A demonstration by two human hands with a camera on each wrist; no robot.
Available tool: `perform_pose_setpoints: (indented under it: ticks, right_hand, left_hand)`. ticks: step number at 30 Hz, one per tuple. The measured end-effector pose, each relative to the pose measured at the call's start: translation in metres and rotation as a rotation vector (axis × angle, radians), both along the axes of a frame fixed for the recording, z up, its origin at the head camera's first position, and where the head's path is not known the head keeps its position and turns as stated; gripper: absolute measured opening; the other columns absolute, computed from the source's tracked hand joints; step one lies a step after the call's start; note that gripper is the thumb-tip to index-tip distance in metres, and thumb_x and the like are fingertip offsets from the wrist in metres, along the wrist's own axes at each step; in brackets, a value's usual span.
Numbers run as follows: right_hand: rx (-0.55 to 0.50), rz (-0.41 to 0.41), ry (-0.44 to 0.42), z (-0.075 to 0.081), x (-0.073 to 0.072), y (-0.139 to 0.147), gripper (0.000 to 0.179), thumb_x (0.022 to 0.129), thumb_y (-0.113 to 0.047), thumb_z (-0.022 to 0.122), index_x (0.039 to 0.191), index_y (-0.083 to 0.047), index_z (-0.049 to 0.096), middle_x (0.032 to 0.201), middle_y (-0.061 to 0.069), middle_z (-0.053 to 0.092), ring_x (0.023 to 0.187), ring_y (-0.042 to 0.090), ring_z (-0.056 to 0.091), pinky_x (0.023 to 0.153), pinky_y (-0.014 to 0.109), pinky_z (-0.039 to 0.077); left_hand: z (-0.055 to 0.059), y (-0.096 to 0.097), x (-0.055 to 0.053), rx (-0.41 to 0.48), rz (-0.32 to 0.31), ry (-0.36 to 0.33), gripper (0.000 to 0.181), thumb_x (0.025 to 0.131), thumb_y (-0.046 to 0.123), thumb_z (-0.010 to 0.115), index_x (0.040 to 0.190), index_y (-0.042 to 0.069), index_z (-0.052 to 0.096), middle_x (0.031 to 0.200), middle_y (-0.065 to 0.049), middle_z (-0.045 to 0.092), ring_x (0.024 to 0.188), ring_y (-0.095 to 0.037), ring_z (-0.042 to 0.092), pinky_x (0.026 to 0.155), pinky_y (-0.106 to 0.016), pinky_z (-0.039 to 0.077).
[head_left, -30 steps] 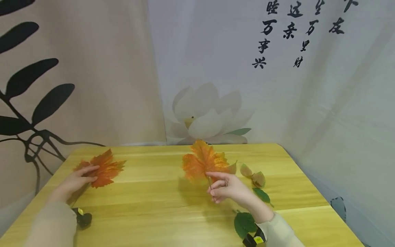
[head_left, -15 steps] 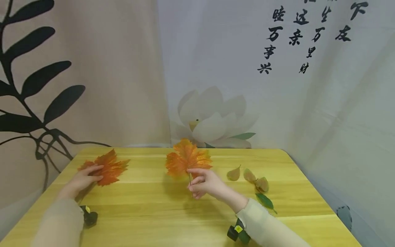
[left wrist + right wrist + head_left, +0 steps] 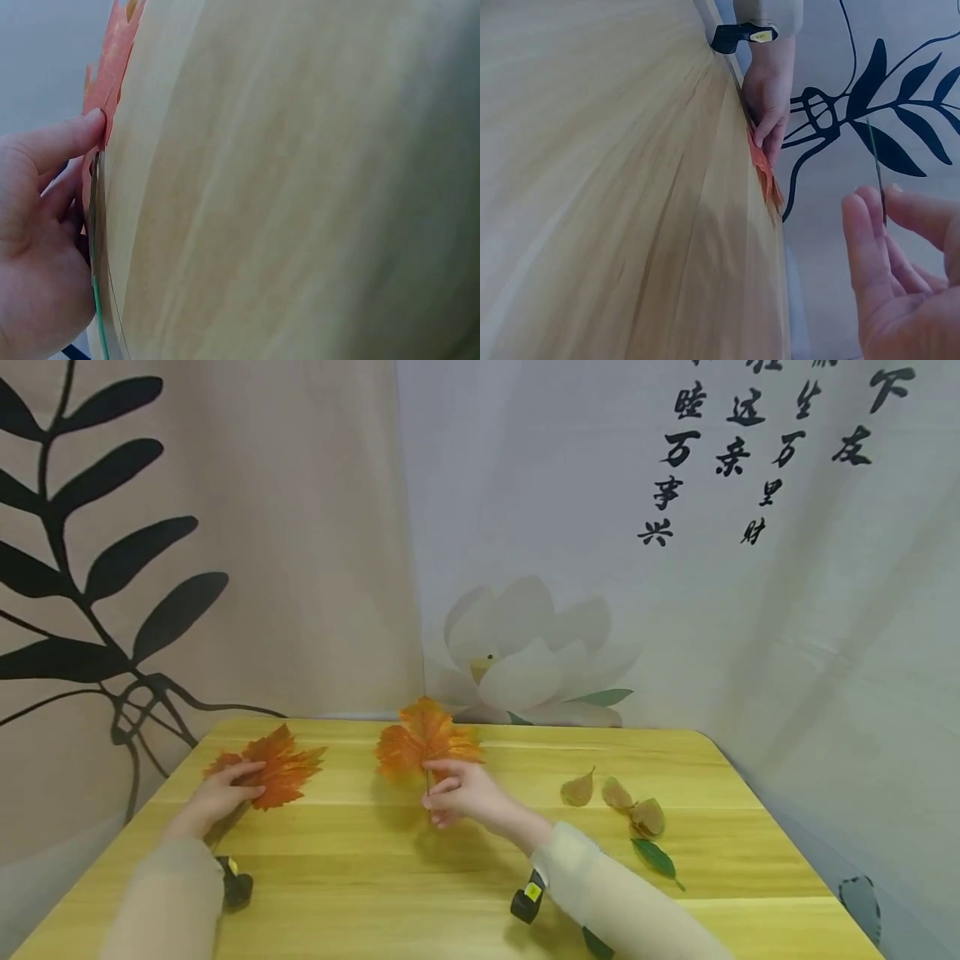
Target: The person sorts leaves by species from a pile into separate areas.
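On the left of the table lies an orange-red maple leaf (image 3: 291, 773), with my left hand (image 3: 216, 800) resting on it, thumb and forefinger extended over its surface. The left wrist view has this leaf (image 3: 111, 71) edge-on, the thumb against it and its stem running down beside the palm. My right hand (image 3: 474, 797) pinches the thin stem of a second, orange-yellow maple leaf (image 3: 426, 733), which stands upright above the table, right of the first one. In the right wrist view the stem (image 3: 875, 154) shows between thumb and fingers; its blade is out of view.
Several small leaves lie on the right of the wooden table (image 3: 337, 893): a brownish leaf (image 3: 577, 790), a brownish leaf pair (image 3: 647, 817) and a green leaf (image 3: 656, 857). Another green leaf (image 3: 597, 943) is partly under the right sleeve. A printed curtain (image 3: 315, 568) hangs behind.
My right hand has carried its maple leaf leftward, closer to the left one, uncovering the brownish leaf. The left hand stays on its leaf. The head view has shifted slightly.
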State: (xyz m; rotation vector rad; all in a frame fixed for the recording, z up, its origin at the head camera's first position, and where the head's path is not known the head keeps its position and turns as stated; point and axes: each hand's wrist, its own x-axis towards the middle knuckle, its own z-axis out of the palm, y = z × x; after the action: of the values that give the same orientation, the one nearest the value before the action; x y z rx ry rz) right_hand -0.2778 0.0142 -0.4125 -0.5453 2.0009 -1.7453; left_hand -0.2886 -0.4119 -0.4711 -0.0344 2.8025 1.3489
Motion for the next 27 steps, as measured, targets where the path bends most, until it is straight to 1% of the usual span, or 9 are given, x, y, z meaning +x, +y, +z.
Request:
perform_pose_setpoints:
  ticks: [4, 7, 13, 17, 20, 23, 27]
  right_hand:
    - [0.0, -0.011, -0.005, -0.003, -0.005, -0.017, 0.059, 0.085, -0.002, 0.072, 0.14, -0.007, 0.05, 0.101, 0.023, 0.069, 0.063, 0.019, 0.066, 0.062, 0.037, 0.058]
    - [-0.005, -0.011, -0.007, -0.005, -0.01, -0.03, 0.059, 0.085, -0.002, 0.072, 0.14, -0.006, 0.05, 0.1, 0.023, 0.069, 0.061, 0.018, 0.066, 0.061, 0.037, 0.058]
    - [-0.046, -0.013, -0.073, -0.012, -0.016, -0.052, 0.059, 0.086, 0.001, 0.07, 0.14, -0.004, 0.049, 0.093, 0.017, 0.071, 0.06, 0.017, 0.064, 0.061, 0.037, 0.058]
    - [-0.055, -0.002, -0.091, -0.017, -0.02, -0.068, 0.059, 0.085, 0.002, 0.07, 0.14, -0.002, 0.048, 0.089, 0.016, 0.071, 0.058, 0.017, 0.063, 0.06, 0.037, 0.058]
    - [-0.038, -0.009, -0.091, -0.023, -0.022, -0.08, 0.059, 0.084, 0.003, 0.07, 0.139, -0.002, 0.049, 0.089, 0.016, 0.07, 0.057, 0.017, 0.062, 0.059, 0.036, 0.058]
    - [-0.011, -0.018, -0.093, -0.03, -0.025, -0.09, 0.058, 0.083, 0.003, 0.07, 0.138, -0.002, 0.05, 0.088, 0.017, 0.07, 0.056, 0.017, 0.062, 0.057, 0.034, 0.057]
    - [0.028, 0.004, -0.11, -0.036, -0.026, -0.101, 0.058, 0.083, 0.002, 0.071, 0.137, 0.0, 0.05, 0.085, 0.015, 0.071, 0.056, 0.018, 0.062, 0.056, 0.033, 0.057]
  left_hand:
    - [0.001, -0.001, 0.001, 0.014, 0.003, -0.013, 0.064, 0.094, 0.018, 0.063, 0.143, -0.012, 0.032, 0.149, -0.04, 0.008, 0.134, -0.06, 0.003, 0.103, -0.072, 0.006]
    - [0.001, -0.001, 0.001, 0.016, 0.006, -0.011, 0.064, 0.094, 0.018, 0.063, 0.142, -0.011, 0.032, 0.149, -0.04, 0.008, 0.134, -0.06, 0.003, 0.103, -0.072, 0.005]
    - [0.0, 0.001, 0.0, 0.011, 0.014, -0.003, 0.062, 0.094, 0.015, 0.063, 0.141, -0.012, 0.034, 0.148, -0.041, 0.01, 0.134, -0.059, 0.007, 0.105, -0.07, 0.009]
    - [-0.001, 0.0, 0.0, 0.0, 0.018, 0.003, 0.061, 0.094, 0.014, 0.063, 0.141, -0.012, 0.034, 0.148, -0.041, 0.011, 0.134, -0.059, 0.008, 0.105, -0.07, 0.009]
    - [-0.002, -0.001, 0.0, -0.01, 0.014, 0.008, 0.061, 0.094, 0.015, 0.063, 0.141, -0.012, 0.035, 0.148, -0.041, 0.013, 0.134, -0.059, 0.009, 0.105, -0.07, 0.01]
    - [-0.002, 0.0, -0.001, -0.003, 0.016, -0.001, 0.061, 0.094, 0.015, 0.063, 0.141, -0.011, 0.035, 0.148, -0.04, 0.012, 0.135, -0.059, 0.008, 0.105, -0.069, 0.01]
    - [-0.001, -0.002, 0.0, -0.003, 0.03, -0.016, 0.062, 0.094, 0.016, 0.063, 0.142, -0.01, 0.035, 0.149, -0.039, 0.011, 0.135, -0.058, 0.007, 0.105, -0.069, 0.009]
